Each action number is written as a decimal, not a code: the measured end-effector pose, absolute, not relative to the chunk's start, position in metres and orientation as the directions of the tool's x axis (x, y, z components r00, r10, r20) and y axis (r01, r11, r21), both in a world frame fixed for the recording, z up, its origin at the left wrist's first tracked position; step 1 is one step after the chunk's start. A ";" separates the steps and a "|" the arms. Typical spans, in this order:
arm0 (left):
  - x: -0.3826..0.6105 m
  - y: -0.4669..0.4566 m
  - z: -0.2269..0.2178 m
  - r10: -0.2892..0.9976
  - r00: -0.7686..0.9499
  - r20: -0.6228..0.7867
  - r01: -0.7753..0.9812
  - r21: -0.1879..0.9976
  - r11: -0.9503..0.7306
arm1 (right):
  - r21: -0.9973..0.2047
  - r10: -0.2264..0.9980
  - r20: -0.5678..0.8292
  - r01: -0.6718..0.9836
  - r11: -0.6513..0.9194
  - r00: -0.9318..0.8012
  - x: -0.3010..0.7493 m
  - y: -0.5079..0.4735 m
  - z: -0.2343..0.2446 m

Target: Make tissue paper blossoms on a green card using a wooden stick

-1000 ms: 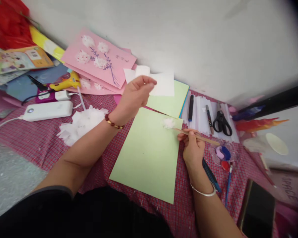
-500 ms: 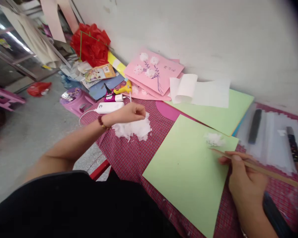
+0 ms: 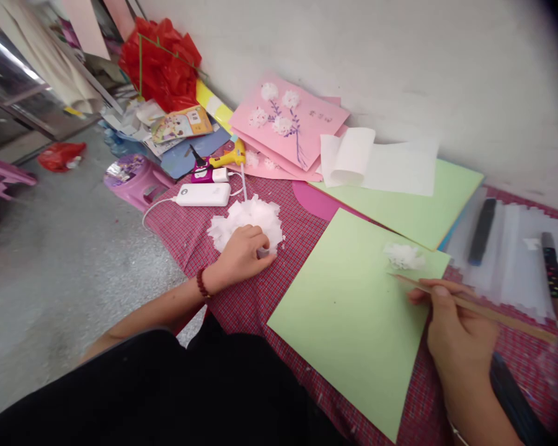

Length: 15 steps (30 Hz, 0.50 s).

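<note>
My left hand [image 3: 244,255] rests at the near edge of a pile of white paper pieces [image 3: 255,214], its fingers curled in towards the thumb. Whatever may be between those fingertips is hidden. In my right hand [image 3: 458,328] is a thin, tapered wooden stick [image 3: 418,283], gripped like a pen. Its tip hovers over or touches a light green sheet [image 3: 344,322]; I cannot tell which. Just beyond the tip, a ruffled white paper flower [image 3: 403,256] sits near the sheet's far right corner.
Pink cards with white flowers [image 3: 302,124] lean by the wall. A rolled white paper [image 3: 353,158] lies on more green sheets [image 3: 428,217]. Left are a white power bank [image 3: 203,194] and a yellow glue gun [image 3: 227,156]. Dark pens [image 3: 482,232] lie right, on white strips.
My left hand has come down and towards me, from above the paper pile onto its near edge. The right hand and stick stay almost still. The view has shifted slightly.
</note>
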<state>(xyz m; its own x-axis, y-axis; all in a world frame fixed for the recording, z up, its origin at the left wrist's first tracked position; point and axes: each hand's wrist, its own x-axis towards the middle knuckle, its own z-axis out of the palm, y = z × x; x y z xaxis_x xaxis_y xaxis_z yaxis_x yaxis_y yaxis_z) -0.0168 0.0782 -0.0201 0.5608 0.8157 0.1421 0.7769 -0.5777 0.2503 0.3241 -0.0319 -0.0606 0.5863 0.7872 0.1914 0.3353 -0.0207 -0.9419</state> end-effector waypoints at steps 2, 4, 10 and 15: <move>-0.016 0.078 -0.023 0.830 0.545 0.120 0.781 0.289 -0.554 | -0.941 0.792 0.186 0.338 -0.027 0.582 0.324 -0.032 -0.060; -0.017 0.077 -0.024 0.850 0.517 0.102 0.767 0.385 -0.513 | -0.943 0.791 0.174 0.330 -0.038 0.586 0.324 -0.031 -0.059; -0.010 0.072 0.000 0.911 0.405 -0.080 0.426 0.898 -0.111 | -0.958 0.795 0.179 0.288 0.005 0.580 0.327 -0.031 -0.062; 0.031 0.079 0.030 0.782 0.581 -0.224 0.076 0.972 0.221 | -0.976 0.819 0.183 0.203 0.084 0.543 0.321 -0.032 -0.062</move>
<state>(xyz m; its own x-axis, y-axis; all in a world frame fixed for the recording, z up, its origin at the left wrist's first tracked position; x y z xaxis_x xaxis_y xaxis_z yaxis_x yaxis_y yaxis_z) 0.0305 0.0787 0.0300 0.5813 0.7823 -0.2237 0.0764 0.2213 0.9722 0.3210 -0.0320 -0.0618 0.5432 0.8193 0.1833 0.2030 0.0837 -0.9756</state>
